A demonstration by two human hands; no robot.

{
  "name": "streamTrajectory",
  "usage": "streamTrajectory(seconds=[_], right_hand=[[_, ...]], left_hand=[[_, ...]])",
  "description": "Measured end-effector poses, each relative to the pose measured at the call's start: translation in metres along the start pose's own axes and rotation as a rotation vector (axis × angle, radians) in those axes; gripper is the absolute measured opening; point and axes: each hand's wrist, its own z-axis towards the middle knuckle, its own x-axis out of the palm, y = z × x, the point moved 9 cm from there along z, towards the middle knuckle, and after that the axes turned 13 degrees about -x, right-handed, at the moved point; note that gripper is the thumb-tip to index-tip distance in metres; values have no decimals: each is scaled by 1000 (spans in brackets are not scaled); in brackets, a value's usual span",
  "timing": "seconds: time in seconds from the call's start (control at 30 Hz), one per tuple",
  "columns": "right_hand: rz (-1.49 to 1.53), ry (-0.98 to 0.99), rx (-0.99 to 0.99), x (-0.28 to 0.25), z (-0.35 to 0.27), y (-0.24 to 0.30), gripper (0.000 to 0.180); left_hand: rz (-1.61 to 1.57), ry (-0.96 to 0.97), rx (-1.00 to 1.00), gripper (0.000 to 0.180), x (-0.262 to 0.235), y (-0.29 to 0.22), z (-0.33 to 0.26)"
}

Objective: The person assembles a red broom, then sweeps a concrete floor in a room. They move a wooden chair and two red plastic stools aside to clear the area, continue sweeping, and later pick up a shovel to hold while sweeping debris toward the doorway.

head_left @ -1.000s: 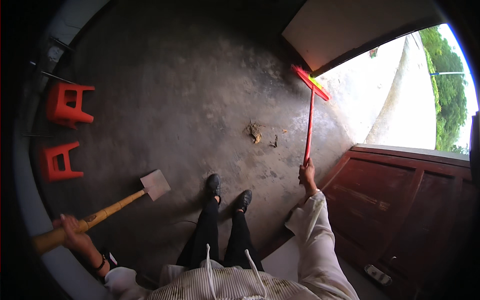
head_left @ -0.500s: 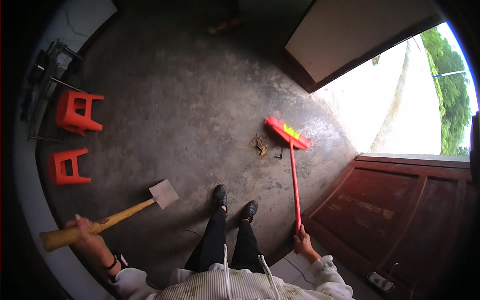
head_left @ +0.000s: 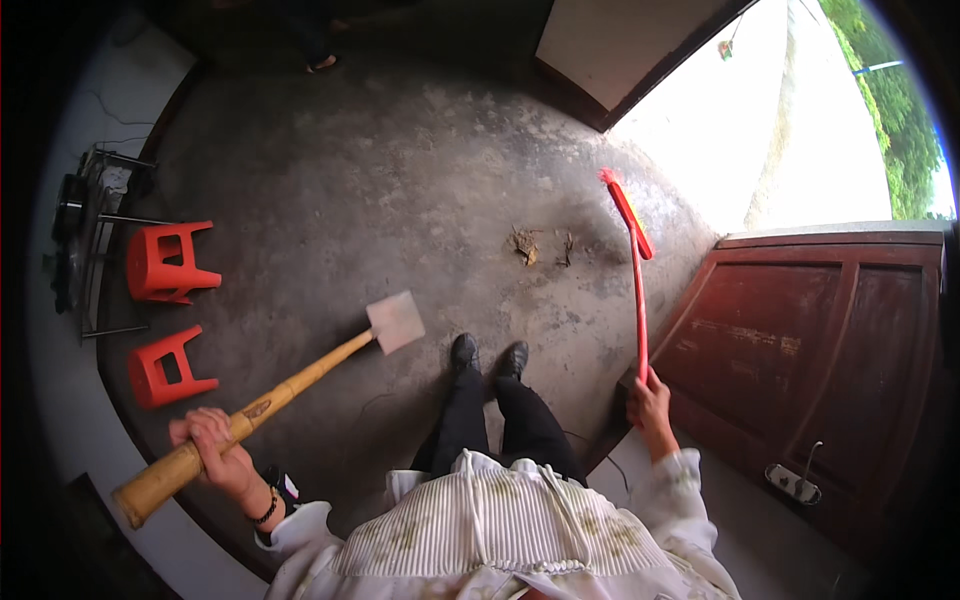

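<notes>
My left hand [head_left: 222, 452] grips the thick wooden handle of a flat metal shovel [head_left: 395, 321], whose blade hovers low over the concrete floor, left of my black shoes [head_left: 487, 356]. My right hand [head_left: 650, 404] holds the thin red handle of a red broom [head_left: 628, 212]; its head is raised and points away, right of a small heap of dry leaves and debris [head_left: 542, 246] on the floor.
Two red plastic stools [head_left: 165, 262] stand at the left beside a dark metal rack [head_left: 85, 240]. A dark red wooden door [head_left: 820, 330] is on my right. The open doorway [head_left: 760, 130] shows bright ground outside. Someone's feet [head_left: 322, 62] show at the far wall.
The broom head has gone from next to the debris to up and right of it. The view has tilted, and the shovel blade sits closer to my feet.
</notes>
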Motion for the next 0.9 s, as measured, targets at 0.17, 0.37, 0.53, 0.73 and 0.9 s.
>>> streamTrajectory(seconds=[0.17,0.37,0.53,0.73,0.9], right_hand=[[297,-112,190,59,45,-34,10],[448,54,280,101,-24,-7,15],[806,88,318,47,-56,49,21],[83,92,-17,13,-103,58,47],[307,29,128,-24,-110,37,42]], left_hand=[[-93,-20,-16,20,16,28,2],[-179,-85,52,17,52,35,-3],[-216,-152,-18,17,91,53,6],[-76,-132,-72,20,111,61,5],[60,-160,-175,20,91,67,-5]])
